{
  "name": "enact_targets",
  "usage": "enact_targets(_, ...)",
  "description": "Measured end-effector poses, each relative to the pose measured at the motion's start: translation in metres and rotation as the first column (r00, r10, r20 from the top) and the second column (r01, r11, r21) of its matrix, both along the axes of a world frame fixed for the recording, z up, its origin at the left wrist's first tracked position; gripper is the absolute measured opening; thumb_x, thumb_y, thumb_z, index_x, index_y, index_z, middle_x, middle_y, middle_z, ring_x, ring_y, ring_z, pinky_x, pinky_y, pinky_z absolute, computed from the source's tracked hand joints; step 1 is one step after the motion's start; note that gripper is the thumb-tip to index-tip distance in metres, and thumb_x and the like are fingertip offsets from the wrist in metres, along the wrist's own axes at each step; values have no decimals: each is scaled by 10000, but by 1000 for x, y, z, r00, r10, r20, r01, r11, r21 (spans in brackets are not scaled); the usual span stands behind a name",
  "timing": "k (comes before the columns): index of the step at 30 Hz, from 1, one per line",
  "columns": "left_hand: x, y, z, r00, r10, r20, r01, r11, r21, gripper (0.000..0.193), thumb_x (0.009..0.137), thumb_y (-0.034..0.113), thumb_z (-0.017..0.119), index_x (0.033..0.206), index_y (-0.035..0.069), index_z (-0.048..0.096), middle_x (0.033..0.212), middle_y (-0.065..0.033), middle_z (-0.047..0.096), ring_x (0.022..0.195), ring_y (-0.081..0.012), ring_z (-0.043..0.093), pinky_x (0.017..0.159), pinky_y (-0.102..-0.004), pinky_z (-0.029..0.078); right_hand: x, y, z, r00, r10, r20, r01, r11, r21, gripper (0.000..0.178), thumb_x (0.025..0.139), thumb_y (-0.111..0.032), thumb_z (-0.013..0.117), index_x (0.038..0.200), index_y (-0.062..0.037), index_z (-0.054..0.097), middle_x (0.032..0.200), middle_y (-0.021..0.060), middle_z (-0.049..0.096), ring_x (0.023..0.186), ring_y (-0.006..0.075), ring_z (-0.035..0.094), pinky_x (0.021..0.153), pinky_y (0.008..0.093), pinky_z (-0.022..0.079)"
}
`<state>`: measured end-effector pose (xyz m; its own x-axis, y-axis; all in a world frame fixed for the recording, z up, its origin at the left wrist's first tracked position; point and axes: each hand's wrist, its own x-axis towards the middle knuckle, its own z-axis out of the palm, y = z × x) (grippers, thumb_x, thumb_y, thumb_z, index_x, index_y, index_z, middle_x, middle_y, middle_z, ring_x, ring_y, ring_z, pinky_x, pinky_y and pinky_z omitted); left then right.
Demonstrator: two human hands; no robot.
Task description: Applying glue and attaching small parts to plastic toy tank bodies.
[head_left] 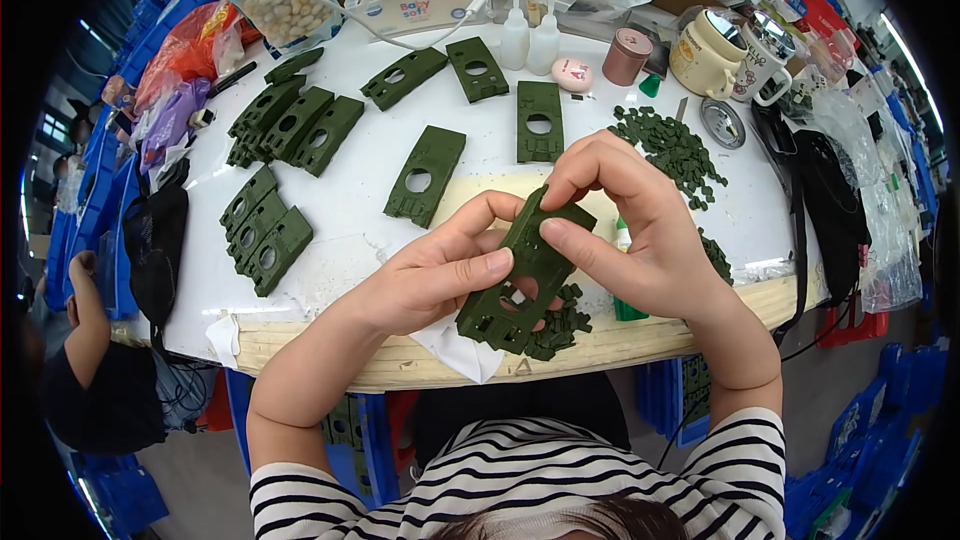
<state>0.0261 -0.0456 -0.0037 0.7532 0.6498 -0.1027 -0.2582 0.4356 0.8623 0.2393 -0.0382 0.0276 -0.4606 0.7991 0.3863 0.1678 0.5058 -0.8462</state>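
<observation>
A dark green plastic model tank hull (537,265) with a round hole is held tilted above the table's front edge. My left hand (425,280) grips its left side, thumb on top and fingers underneath. At the far end, the thumb and index finger of my right hand (640,230) pinch its edge; any small part between those fingertips is too hidden to make out. Below the hull lies a heap of small green plastic pieces (562,328). A green bottle (628,308), partly covered by my right hand, stands beside that heap.
Similar hulls lie singly, like one hull (425,176), and in clusters such as the left group (265,230). A larger heap of small pieces (668,148) is at right. White squeeze bottles (514,38), a plastic box (420,0) and mugs (705,52) line the back.
</observation>
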Motion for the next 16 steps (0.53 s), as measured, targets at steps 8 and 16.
enact_targets(8, 1, 0, -5, 999, 44, 13, -46, 993, 110, 411, 950, 214, 472, 1293, 74, 294, 1146, -165, 540, 1050, -273, 584, 871, -387, 484, -2, 0, -3, 977, -178, 121, 140, 953, 270, 109, 708, -55, 702, 777, -37, 620, 946, 87, 525, 910, 200, 505, 799, 291, 398)
enact_targets(16, 0, 0, -4, 998, 7, 64, -13, 996, 87, 347, 978, 176, 428, 1287, 97, 291, 1204, -130, 503, 1134, -185, 503, 932, -354, 437, -2, -1, -3, 964, -207, 167, 149, 941, 303, 113, 688, -50, 708, 767, -47, 628, 954, 81, 524, 896, 210, 499, 781, 295, 400)
